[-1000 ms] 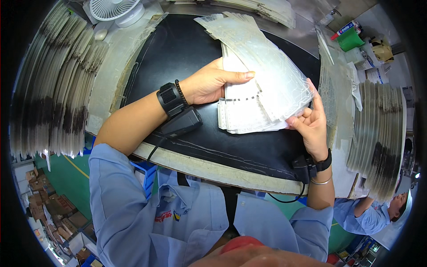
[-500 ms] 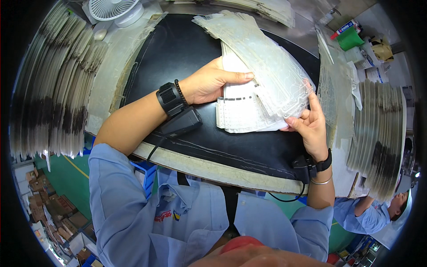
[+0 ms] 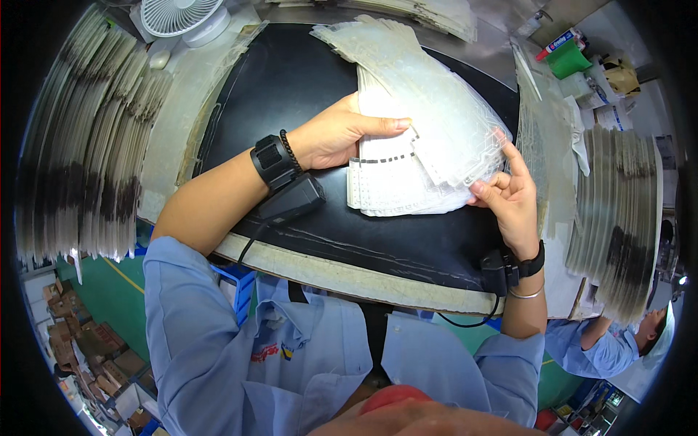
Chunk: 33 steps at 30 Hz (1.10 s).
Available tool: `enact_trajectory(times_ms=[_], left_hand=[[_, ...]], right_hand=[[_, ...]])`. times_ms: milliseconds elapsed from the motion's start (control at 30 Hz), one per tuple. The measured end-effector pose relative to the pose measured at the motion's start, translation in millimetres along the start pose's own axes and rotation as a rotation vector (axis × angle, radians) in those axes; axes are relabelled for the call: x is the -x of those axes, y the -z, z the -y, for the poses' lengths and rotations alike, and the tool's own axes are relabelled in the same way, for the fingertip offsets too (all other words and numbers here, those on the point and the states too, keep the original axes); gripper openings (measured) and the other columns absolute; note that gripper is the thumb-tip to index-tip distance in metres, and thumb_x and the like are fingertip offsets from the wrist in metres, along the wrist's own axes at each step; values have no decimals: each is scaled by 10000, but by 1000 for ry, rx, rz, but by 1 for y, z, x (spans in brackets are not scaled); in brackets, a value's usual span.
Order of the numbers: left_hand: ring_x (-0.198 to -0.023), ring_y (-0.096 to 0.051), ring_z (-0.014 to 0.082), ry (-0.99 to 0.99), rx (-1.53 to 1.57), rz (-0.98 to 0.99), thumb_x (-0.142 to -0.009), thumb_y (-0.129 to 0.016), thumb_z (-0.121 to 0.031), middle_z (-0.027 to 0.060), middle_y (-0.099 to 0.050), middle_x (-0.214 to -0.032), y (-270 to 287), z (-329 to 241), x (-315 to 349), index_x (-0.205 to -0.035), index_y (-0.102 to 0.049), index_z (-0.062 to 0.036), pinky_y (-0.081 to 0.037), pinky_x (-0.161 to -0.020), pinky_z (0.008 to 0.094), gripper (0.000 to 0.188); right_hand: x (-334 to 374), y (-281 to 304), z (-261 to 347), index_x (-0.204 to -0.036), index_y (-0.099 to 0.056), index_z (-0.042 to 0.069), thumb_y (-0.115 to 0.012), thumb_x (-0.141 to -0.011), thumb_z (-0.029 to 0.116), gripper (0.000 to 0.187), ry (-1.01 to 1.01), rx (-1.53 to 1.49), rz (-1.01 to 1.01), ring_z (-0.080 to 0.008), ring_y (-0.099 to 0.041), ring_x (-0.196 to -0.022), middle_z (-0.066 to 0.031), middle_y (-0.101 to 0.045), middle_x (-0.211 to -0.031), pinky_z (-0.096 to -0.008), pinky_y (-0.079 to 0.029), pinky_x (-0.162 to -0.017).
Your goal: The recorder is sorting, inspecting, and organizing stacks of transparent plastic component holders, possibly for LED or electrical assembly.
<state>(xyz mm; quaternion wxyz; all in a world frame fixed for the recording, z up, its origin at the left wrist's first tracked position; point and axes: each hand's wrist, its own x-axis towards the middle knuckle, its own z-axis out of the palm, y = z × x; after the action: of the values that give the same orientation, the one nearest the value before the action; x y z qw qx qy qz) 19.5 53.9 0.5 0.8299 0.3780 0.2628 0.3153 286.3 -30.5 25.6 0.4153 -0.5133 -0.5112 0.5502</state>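
A fanned bundle of thin, translucent white sheets [image 3: 436,116] with faint printed patterns is held over the black mat. My left hand [image 3: 349,134] is closed on the bundle's left side, thumb on top and the other fingers hidden beneath. My right hand [image 3: 511,185] pinches the lower right corner between thumb and fingers, its index finger raised along the right edge. A row of small dark marks crosses the lower left sheets, which lie spread out from under the upper ones.
Tall stacks of sheets stand at the left [image 3: 87,152] and right [image 3: 614,211]. A white fan [image 3: 182,18] sits at the back left. Clear sheets [image 3: 542,131] lie right of the black mat [image 3: 269,80]. A co-worker [image 3: 603,349] is at the far right.
The bundle has shifted very slightly left, and its lower sheets look spread a little more. My right thumb has slid a little along the corner. Both hands keep their hold.
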Motion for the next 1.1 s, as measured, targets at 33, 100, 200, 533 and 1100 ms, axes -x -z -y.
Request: enact_trajectory(times_ms=[33,100,200,533,1100], left_hand=[[-1096,-601,186,0,-1,1,-887,-631,-64,111,-589,-1211,0,0,0,-1316,-432,-24,-518,-925,328,474],[-1084,-608,185,-4,-2,-5,-885,-635,-69,109,-592,-1205,0,1,-1,-1315,-434,-24,-522,-916,324,477],[-1079,-610,183,7,-17,-3,-882,-640,-74,109,-595,-1201,0,-1,1,-1314,-436,-23,-523,-913,322,481],[-1077,-616,187,10,-25,-14,-883,-642,-86,115,-596,-1198,-3,-3,3,-1304,-445,-21,-540,-891,325,470],[-1036,-633,167,15,-32,3,-891,-638,-105,99,-622,-1140,-4,-4,2,-1285,-457,-24,-555,-855,313,441]], right_hand=[[0,0,-1,-1448,-236,6,-628,-840,-69,727,1,0,-1,-126,-650,-700,-64,-629,-755,-237,-558,-673],[-2,1,-3,-1454,-226,9,-622,-850,-59,725,46,-10,-9,-120,-647,-693,-64,-631,-760,-239,-557,-669],[-1,4,-2,-1458,-224,17,-629,-838,-68,745,-7,-12,3,-119,-647,-713,-62,-631,-776,-239,-558,-687],[0,-9,-5,-1474,-161,16,-623,-843,-68,787,67,-112,-11,-152,-656,-811,-149,-638,-1012,-258,-565,-733],[2,-5,-6,-1467,-147,-1,-668,-794,-98,857,39,-83,176,-211,-607,-1053,-205,-535,-1243,-318,-536,-866]])
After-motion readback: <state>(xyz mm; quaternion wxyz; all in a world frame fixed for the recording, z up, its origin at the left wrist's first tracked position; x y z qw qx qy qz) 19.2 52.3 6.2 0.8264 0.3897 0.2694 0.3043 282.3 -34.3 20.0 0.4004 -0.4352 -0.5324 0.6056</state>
